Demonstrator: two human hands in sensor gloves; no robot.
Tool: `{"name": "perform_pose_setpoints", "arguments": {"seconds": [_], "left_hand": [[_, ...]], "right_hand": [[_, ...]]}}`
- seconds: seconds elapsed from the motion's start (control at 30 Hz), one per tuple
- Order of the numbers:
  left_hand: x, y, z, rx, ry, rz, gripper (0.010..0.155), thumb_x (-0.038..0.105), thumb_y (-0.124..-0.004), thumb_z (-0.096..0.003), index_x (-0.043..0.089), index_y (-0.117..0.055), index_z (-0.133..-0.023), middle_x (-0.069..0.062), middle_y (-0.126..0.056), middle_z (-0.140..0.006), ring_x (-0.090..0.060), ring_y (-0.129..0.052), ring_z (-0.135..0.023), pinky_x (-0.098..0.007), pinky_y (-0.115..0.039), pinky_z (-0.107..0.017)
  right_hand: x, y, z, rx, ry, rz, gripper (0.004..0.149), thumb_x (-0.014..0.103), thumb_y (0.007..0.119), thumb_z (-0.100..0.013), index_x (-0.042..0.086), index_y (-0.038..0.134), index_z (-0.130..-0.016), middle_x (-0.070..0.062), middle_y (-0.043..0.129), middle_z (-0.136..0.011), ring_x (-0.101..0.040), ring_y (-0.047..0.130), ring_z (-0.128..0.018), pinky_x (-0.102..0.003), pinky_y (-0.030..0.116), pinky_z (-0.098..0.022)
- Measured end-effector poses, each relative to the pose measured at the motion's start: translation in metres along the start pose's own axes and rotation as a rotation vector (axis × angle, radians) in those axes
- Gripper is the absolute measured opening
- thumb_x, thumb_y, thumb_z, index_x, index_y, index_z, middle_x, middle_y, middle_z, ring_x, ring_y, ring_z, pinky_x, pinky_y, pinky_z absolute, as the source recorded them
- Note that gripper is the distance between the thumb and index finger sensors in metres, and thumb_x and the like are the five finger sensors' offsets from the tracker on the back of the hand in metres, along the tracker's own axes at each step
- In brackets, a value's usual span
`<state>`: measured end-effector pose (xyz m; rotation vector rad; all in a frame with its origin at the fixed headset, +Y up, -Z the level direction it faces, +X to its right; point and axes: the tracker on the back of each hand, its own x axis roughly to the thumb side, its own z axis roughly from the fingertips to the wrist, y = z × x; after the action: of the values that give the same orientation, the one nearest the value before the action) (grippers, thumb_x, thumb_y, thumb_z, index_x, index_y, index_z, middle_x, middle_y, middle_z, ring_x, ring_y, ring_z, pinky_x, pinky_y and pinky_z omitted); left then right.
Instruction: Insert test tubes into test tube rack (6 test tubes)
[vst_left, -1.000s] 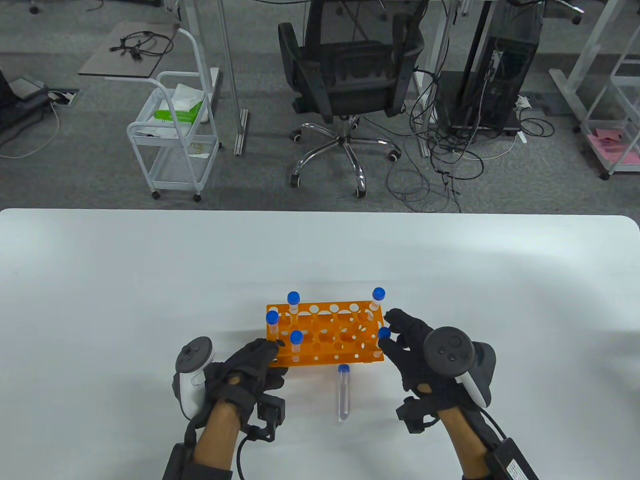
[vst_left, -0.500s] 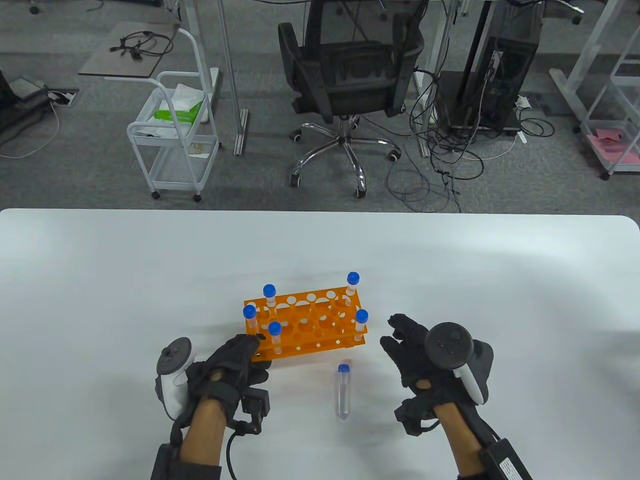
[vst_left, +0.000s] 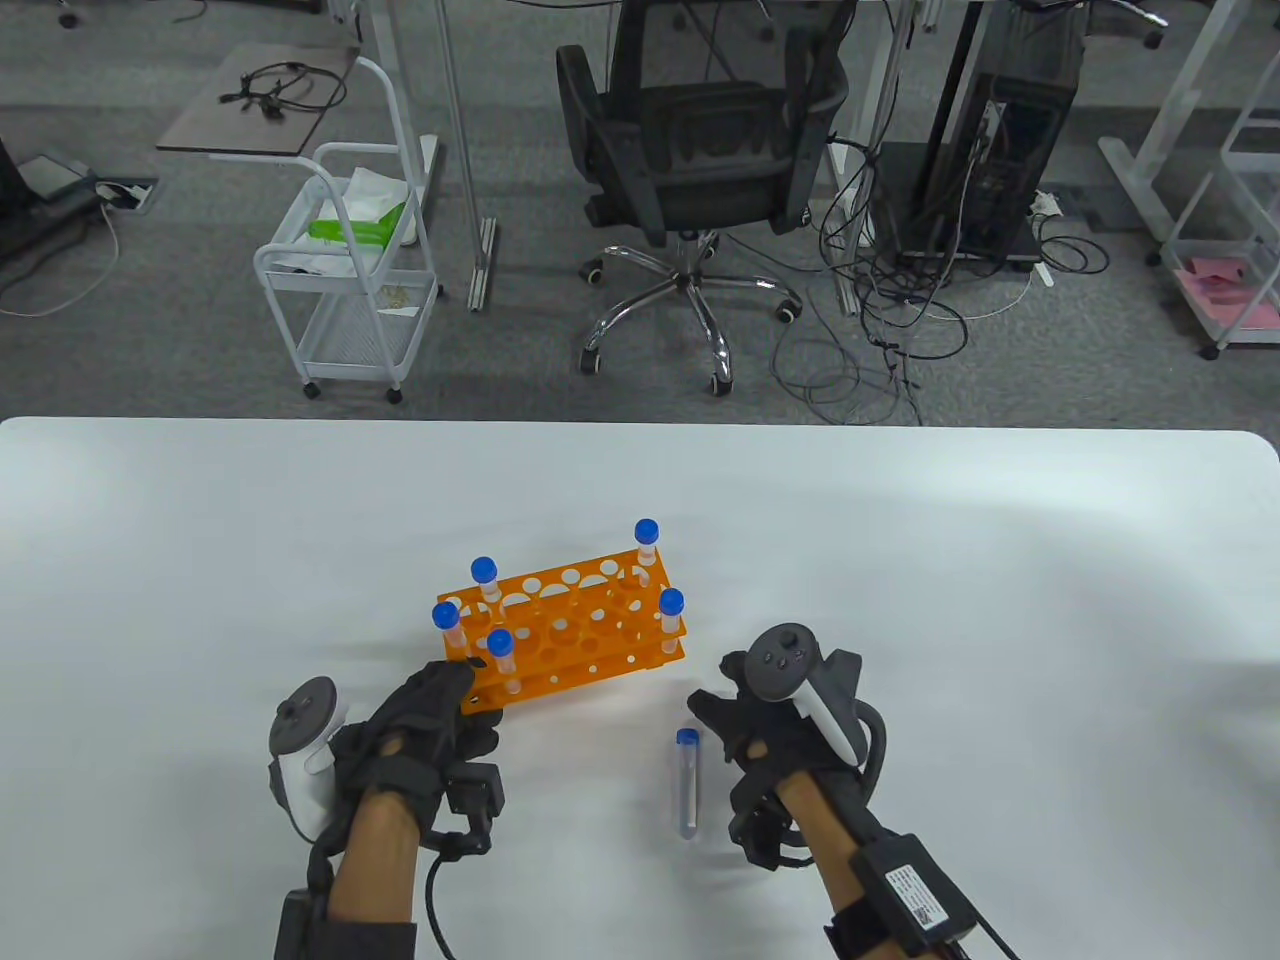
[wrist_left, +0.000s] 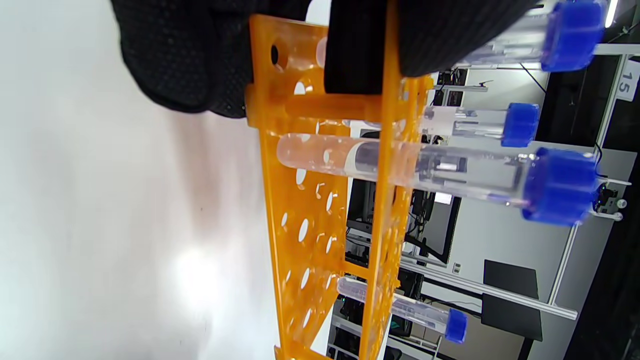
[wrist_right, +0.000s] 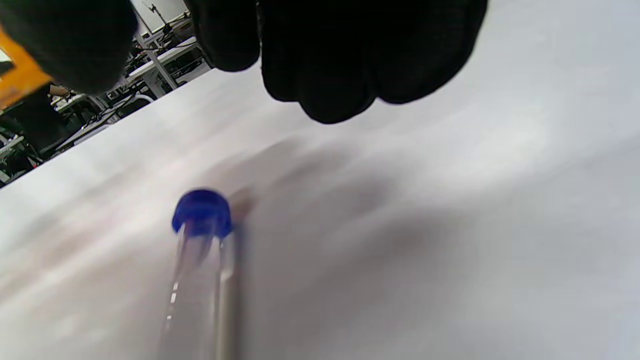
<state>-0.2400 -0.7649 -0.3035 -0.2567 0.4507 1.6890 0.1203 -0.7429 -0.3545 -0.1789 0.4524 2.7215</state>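
An orange test tube rack (vst_left: 570, 625) stands on the white table and holds several blue-capped tubes. My left hand (vst_left: 455, 690) grips the rack's near-left end; in the left wrist view its fingers (wrist_left: 190, 60) wrap the rack's frame (wrist_left: 380, 200) next to a seated tube (wrist_left: 450, 172). One loose blue-capped tube (vst_left: 687, 785) lies on the table in front of the rack. My right hand (vst_left: 712, 712) hovers just right of that tube's cap and holds nothing. In the right wrist view the fingers (wrist_right: 325, 60) hang above the cap (wrist_right: 202, 215) without touching it.
The white table (vst_left: 1000, 600) stretches wide on all sides of the rack. Beyond its far edge stand an office chair (vst_left: 690, 160), a white cart (vst_left: 350, 270) and loose cables on the floor.
My left hand has slid the rack to the left and turned it slightly. My right hand has left the rack's right end and moved down and left to the loose tube.
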Motion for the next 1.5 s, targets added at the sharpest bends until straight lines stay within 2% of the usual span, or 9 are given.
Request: {"name": "perform_pose_setpoints", "arguments": {"seconds": [0.2, 0.43, 0.7, 0.87, 1.03, 1.23, 1.43, 1.5], "left_hand": [[-0.001, 0.008, -0.001, 0.018, 0.007, 0.021, 0.042, 0.042, -0.071, -0.0484, 0.020, -0.081, -0.083, -0.024, -0.058, -0.107, -0.040, -0.083, -0.085, -0.047, -0.083, -0.054], [-0.001, 0.009, 0.000, 0.020, 0.008, 0.030, 0.042, 0.043, -0.071, -0.0485, 0.020, -0.081, -0.083, -0.024, -0.058, -0.106, -0.040, -0.083, -0.085, -0.047, -0.084, -0.053], [0.000, 0.009, 0.001, 0.019, 0.010, 0.034, 0.042, 0.043, -0.071, -0.0485, 0.020, -0.081, -0.083, -0.024, -0.057, -0.107, -0.040, -0.083, -0.085, -0.047, -0.084, -0.053], [0.000, 0.009, 0.001, 0.017, 0.009, 0.035, 0.042, 0.043, -0.071, -0.0486, 0.020, -0.080, -0.083, -0.024, -0.057, -0.107, -0.040, -0.083, -0.085, -0.047, -0.084, -0.053], [0.000, 0.009, 0.001, 0.010, 0.008, 0.034, 0.042, 0.043, -0.071, -0.0487, 0.020, -0.080, -0.083, -0.024, -0.057, -0.107, -0.040, -0.083, -0.085, -0.047, -0.084, -0.053], [0.000, 0.008, 0.001, -0.002, 0.005, 0.032, 0.042, 0.043, -0.071, -0.0488, 0.020, -0.080, -0.083, -0.024, -0.057, -0.107, -0.040, -0.083, -0.086, -0.047, -0.084, -0.053], [0.000, 0.005, 0.001, -0.015, 0.002, 0.030, 0.042, 0.043, -0.071, -0.0489, 0.020, -0.080, -0.083, -0.024, -0.057, -0.107, -0.040, -0.083, -0.086, -0.047, -0.084, -0.053], [-0.001, 0.004, 0.001, -0.017, 0.003, 0.027, 0.042, 0.043, -0.071, -0.0490, 0.020, -0.080, -0.083, -0.024, -0.057, -0.107, -0.040, -0.083, -0.086, -0.046, -0.084, -0.053]], "right_hand": [[0.021, 0.022, -0.004, -0.020, 0.018, 0.154, 0.074, 0.071, 0.076, -0.039, 0.038, 0.060, -0.103, -0.002, 0.074, -0.102, -0.024, 0.091, -0.077, -0.043, 0.082, -0.054], [0.031, 0.035, -0.008, -0.111, 0.011, 0.269, 0.070, 0.068, 0.080, -0.038, 0.038, 0.066, -0.099, 0.001, 0.083, -0.091, -0.019, 0.095, -0.066, -0.040, 0.085, -0.050], [0.033, 0.039, -0.008, -0.171, 0.011, 0.304, 0.054, 0.054, 0.087, -0.040, 0.038, 0.077, -0.091, 0.006, 0.093, -0.073, -0.013, 0.099, -0.052, -0.036, 0.088, -0.040], [0.031, 0.033, -0.007, -0.179, 0.015, 0.260, 0.052, 0.047, 0.092, -0.039, 0.033, 0.082, -0.087, 0.005, 0.097, -0.071, -0.013, 0.104, -0.049, -0.035, 0.093, -0.035], [0.033, 0.027, -0.004, -0.123, 0.010, 0.240, 0.053, 0.044, 0.096, -0.037, 0.031, 0.083, -0.087, 0.003, 0.098, -0.075, -0.019, 0.106, -0.054, -0.036, 0.096, -0.036], [0.030, 0.014, 0.004, -0.063, -0.012, 0.179, 0.051, 0.041, 0.096, -0.039, 0.029, 0.084, -0.087, 0.000, 0.097, -0.079, -0.023, 0.108, -0.060, -0.037, 0.099, -0.036], [0.020, -0.018, 0.020, -0.086, -0.094, 0.041, 0.051, 0.040, 0.096, -0.039, 0.029, 0.083, -0.087, 0.000, 0.096, -0.081, -0.024, 0.108, -0.060, -0.037, 0.100, -0.037], [0.013, -0.035, 0.026, -0.133, -0.143, -0.041, 0.051, 0.040, 0.096, -0.039, 0.029, 0.083, -0.087, 0.000, 0.096, -0.081, -0.023, 0.108, -0.061, -0.037, 0.101, -0.037]]}}
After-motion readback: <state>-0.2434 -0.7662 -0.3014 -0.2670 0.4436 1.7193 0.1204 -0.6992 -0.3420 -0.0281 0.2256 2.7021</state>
